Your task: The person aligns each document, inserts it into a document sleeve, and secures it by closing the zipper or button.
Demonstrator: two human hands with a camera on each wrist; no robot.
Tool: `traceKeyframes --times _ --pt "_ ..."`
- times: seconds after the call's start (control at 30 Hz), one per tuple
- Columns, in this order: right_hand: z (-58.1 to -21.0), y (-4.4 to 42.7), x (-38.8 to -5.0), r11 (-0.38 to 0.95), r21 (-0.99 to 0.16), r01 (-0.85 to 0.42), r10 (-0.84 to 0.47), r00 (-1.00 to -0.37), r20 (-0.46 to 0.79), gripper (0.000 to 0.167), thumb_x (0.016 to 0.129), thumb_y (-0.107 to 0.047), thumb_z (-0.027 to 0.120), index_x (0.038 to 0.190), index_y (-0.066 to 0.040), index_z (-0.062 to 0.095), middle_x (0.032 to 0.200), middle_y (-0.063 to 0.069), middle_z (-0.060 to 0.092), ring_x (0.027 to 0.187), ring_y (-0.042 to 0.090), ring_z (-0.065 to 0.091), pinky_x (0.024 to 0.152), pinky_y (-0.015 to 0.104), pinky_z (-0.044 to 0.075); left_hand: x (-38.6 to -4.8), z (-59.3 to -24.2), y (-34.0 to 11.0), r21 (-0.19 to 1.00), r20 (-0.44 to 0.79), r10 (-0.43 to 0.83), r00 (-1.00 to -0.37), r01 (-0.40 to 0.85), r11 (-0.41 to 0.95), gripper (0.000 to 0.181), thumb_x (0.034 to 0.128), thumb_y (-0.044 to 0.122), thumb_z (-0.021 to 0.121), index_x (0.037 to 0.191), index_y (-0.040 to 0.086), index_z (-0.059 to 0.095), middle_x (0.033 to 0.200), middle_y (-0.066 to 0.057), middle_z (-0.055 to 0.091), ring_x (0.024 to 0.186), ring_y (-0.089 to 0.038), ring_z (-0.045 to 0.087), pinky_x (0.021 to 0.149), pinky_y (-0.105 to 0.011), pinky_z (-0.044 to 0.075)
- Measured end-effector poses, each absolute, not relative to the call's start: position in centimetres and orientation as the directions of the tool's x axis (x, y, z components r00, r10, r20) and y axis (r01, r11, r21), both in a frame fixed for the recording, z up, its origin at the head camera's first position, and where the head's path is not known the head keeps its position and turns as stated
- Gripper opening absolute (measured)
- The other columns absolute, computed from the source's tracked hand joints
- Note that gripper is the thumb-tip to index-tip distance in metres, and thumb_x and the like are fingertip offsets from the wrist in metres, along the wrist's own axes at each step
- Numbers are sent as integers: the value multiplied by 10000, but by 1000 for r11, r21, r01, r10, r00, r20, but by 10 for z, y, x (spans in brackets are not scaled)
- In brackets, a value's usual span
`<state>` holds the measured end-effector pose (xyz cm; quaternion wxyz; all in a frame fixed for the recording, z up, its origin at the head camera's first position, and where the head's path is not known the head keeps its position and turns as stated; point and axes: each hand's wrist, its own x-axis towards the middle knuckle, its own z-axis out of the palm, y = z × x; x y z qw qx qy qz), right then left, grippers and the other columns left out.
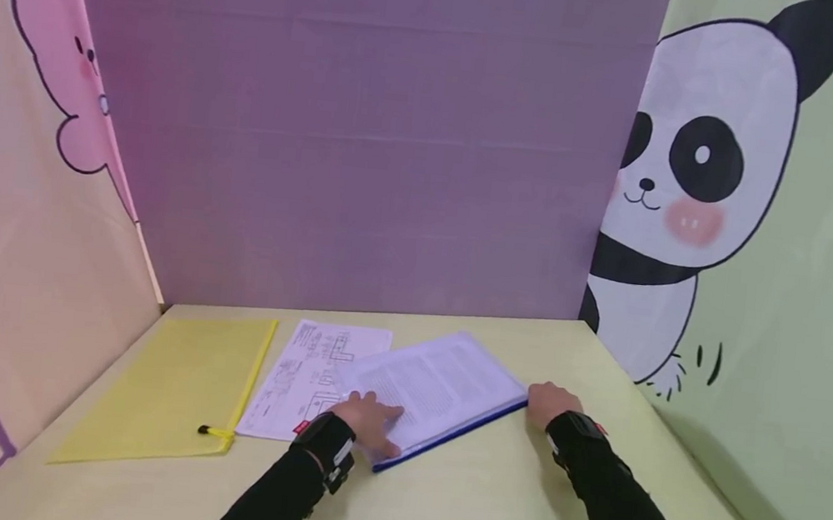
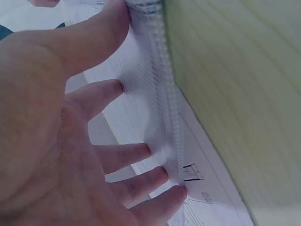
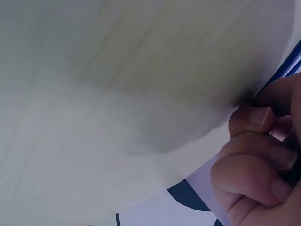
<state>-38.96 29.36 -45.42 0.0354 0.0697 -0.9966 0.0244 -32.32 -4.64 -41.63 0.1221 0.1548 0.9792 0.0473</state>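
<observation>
Two hands at one clear folder. Left hand (image 1: 367, 421): fingers spread apart, nearly straight, their tips touching the folder along its ribbed left edge in the left wrist view. Right hand (image 1: 552, 403): fingers curled, pinching the folder's right corner at the end of its dark blue strip (image 1: 460, 432). The clear folder (image 1: 443, 380), filled with printed pages, lies at a slant between the hands, blue strip toward the person, left part overlapping a printed sheet (image 1: 291, 386). That sheet carries line diagrams and a small red mark (image 1: 301, 426) at its lower edge. Further left, just beside the sheet: a translucent yellow pouch (image 1: 163, 386) with a yellow edge strip and a black-tipped tab (image 1: 215, 431) at its near right corner. All on a pale wood-grained surface (image 1: 468, 508). Black sleeves (image 1: 640, 516) on both arms. Beyond: purple backdrop (image 1: 369, 121); panda drawing (image 1: 735, 81) on the right wall, pink cartoon figure (image 1: 55, 24) on the left.
</observation>
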Motion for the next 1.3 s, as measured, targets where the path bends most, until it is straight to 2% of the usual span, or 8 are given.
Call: traceKeyframes --times 0.33,0.67,1.3 --pt "-455 294 -390 986 -66 -154 -150 -987 53 119 941 -30 542 905 23 643 841 183 665 737 332 643 675 521 537 -327 -416 -44 125 -235 310 -921 288 949 691 857 542 754 1474 306 553 1455 -167 515 1268 -380 464 1018 -563 428" --pt "-447 282 -385 985 -67 -160 -159 -987 27 144 942 -45 545 964 36 661 913 195 684 789 325 647 721 531 544 -326 -415 -45 130 -229 309 -923 285 950 699 848 541 764 1474 308 553 1428 -173 523 1226 -364 477 983 -553 449" --pt "-451 273 -376 976 -57 -210 -206 -977 60 96 915 -36 576 908 31 645 893 204 677 793 358 659 697 549 540 -320 -411 -43 138 -222 308 -925 283 949 679 854 515 770 1462 290 568 1439 -181 513 1252 -379 466 993 -559 445"
